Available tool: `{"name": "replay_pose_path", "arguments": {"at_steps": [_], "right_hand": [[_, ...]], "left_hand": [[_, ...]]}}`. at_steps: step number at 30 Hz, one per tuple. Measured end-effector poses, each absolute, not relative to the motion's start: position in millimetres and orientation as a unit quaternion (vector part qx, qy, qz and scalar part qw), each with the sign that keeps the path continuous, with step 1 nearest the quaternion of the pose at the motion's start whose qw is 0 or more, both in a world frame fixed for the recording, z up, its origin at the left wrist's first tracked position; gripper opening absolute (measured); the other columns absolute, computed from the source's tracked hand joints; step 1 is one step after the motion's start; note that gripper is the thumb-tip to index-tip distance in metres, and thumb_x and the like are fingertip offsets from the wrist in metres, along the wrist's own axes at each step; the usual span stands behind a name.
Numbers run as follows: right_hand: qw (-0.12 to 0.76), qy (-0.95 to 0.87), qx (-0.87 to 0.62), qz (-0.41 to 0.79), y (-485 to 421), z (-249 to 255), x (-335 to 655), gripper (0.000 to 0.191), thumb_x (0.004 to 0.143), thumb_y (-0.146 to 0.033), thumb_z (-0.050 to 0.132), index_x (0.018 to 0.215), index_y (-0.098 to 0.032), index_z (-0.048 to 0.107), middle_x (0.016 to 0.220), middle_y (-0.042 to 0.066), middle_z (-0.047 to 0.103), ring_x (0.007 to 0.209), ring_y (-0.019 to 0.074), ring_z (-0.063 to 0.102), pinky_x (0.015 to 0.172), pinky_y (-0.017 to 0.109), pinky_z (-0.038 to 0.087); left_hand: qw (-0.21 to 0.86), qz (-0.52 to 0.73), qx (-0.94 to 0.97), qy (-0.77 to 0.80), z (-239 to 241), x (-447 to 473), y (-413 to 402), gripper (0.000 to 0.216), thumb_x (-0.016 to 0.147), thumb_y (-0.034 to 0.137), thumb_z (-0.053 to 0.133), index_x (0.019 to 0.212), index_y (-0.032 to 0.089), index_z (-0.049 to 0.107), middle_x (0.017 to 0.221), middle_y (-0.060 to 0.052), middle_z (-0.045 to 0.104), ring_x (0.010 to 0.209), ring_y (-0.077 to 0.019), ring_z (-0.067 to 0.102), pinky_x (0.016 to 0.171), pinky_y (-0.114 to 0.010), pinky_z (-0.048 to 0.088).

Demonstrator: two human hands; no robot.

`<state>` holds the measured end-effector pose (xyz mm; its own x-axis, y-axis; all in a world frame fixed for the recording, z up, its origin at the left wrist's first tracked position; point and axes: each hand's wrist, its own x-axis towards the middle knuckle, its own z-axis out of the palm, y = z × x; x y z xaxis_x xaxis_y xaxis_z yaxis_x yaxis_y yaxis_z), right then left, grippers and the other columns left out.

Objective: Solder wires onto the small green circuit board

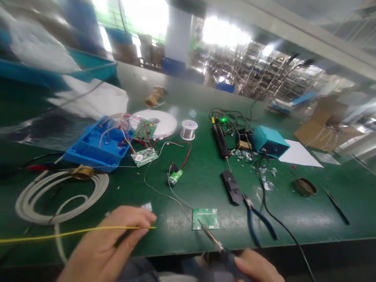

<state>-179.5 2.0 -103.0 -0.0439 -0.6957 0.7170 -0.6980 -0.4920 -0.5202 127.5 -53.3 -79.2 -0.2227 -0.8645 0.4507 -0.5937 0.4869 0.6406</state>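
Between thumb and fingers, my left hand (112, 240) pinches a yellow wire (46, 236), its tip poking out to the right. My right hand (261, 276) is wrapped round the handle of a soldering iron (219, 247). The iron's tip is over the left part of a small green circuit board (212, 218) near the front edge; whether it touches cannot be made out. A thin grey wire runs from the board toward a green battery (175, 176). Blue-handled cutters (257, 216) lie open to the right of the board, beside a black tool (232, 187).
A blue enclosure (97, 143) with wired boards and a coiled white cable (61, 197) occupy the left. Behind are a solder spool (189, 130) and a teal soldering station (269, 141). At right are a round tin (305, 187) and tweezers (337, 206). The iron's cord (286, 228) crosses the front edge.
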Motion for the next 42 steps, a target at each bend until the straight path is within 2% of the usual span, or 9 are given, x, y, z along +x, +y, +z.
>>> {"name": "replay_pose_path", "arguments": {"at_steps": [5,11,14,18,24,28,31,37,42], "right_hand": [[0.0,-0.461,0.761,0.457,4,-108,-195,0.026,0.073,-0.023,0.064,0.099,-0.022,0.067,0.085,0.004,0.068,0.076,0.0201,0.066,0.065,0.028,0.056],[-0.011,-0.5,0.7,0.51,2,-120,-187,0.023,0.078,-0.027,0.058,0.1,-0.024,0.065,0.089,0.005,0.066,0.082,0.0194,0.064,0.07,0.03,0.052],[-0.028,-0.477,0.721,0.502,0,-124,-189,0.026,0.077,-0.025,0.059,0.103,-0.023,0.064,0.088,0.004,0.066,0.08,0.0186,0.064,0.069,0.029,0.052],[-0.053,-0.44,0.749,0.492,-5,-126,-191,0.03,0.076,-0.022,0.059,0.106,-0.022,0.062,0.084,0.004,0.066,0.076,0.0185,0.065,0.067,0.03,0.052],[-0.046,-0.524,0.648,0.551,3,-121,-183,0.021,0.08,-0.026,0.058,0.099,-0.024,0.065,0.087,0.004,0.066,0.076,0.0182,0.064,0.068,0.03,0.049],[-0.092,-0.577,0.579,0.568,6,-116,-192,0.021,0.08,-0.028,0.059,0.099,-0.02,0.064,0.081,0.003,0.064,0.064,0.0155,0.062,0.059,0.027,0.05],[-0.105,-0.598,0.554,0.569,5,-116,-197,0.023,0.08,-0.03,0.057,0.099,-0.018,0.064,0.076,0.003,0.064,0.064,0.0157,0.062,0.061,0.027,0.05],[-0.08,-0.624,0.538,0.561,5,-125,-199,0.021,0.079,-0.033,0.057,0.092,-0.019,0.067,0.078,0.005,0.066,0.067,0.0173,0.063,0.055,0.025,0.05],[-0.082,-0.598,0.578,0.549,2,-132,-207,0.021,0.078,-0.028,0.056,0.095,-0.019,0.065,0.081,0.004,0.067,0.07,0.0174,0.065,0.053,0.023,0.049]], "left_hand": [[0.372,-0.239,0.425,-0.79,-88,95,-59,0.013,0.09,0.016,0.048,0.098,0.025,0.051,0.105,0.004,0.062,0.101,-0.0104,0.056,0.101,-0.023,0.031],[0.381,-0.225,0.434,-0.785,-91,96,-61,0.013,0.089,0.018,0.052,0.1,0.026,0.053,0.103,0.005,0.063,0.1,-0.0102,0.056,0.104,-0.024,0.028],[0.386,-0.21,0.451,-0.777,-95,98,-62,0.013,0.088,0.021,0.055,0.099,0.027,0.055,0.102,0.005,0.063,0.101,-0.0111,0.056,0.104,-0.025,0.028],[0.39,-0.195,0.469,-0.768,-97,99,-62,0.013,0.087,0.025,0.058,0.099,0.028,0.058,0.102,0.005,0.063,0.101,-0.0123,0.056,0.101,-0.025,0.033],[0.397,-0.187,0.498,-0.748,-78,93,-65,0.01,0.086,0.028,0.058,0.096,0.027,0.059,0.103,0.004,0.06,0.098,-0.0115,0.056,0.091,-0.021,0.038],[0.387,-0.197,0.451,-0.78,-51,63,-84,0.007,0.087,0.024,0.056,0.094,0.026,0.059,0.105,0.003,0.058,0.1,-0.0123,0.054,0.091,-0.025,0.039],[0.333,-0.232,0.409,-0.818,-43,30,-106,0.009,0.088,0.018,0.052,0.085,0.022,0.059,0.101,0.001,0.058,0.098,-0.0139,0.053,0.088,-0.028,0.041],[0.278,-0.252,0.399,-0.837,-68,-4,-129,0.011,0.087,0.016,0.049,0.082,0.017,0.059,0.099,-0.004,0.059,0.098,-0.0187,0.053,0.091,-0.037,0.041],[0.26,-0.262,0.405,-0.836,-84,-6,-129,0.013,0.089,0.019,0.044,0.085,0.017,0.056,0.097,-0.006,0.059,0.095,-0.0188,0.055,0.087,-0.036,0.045]]}}
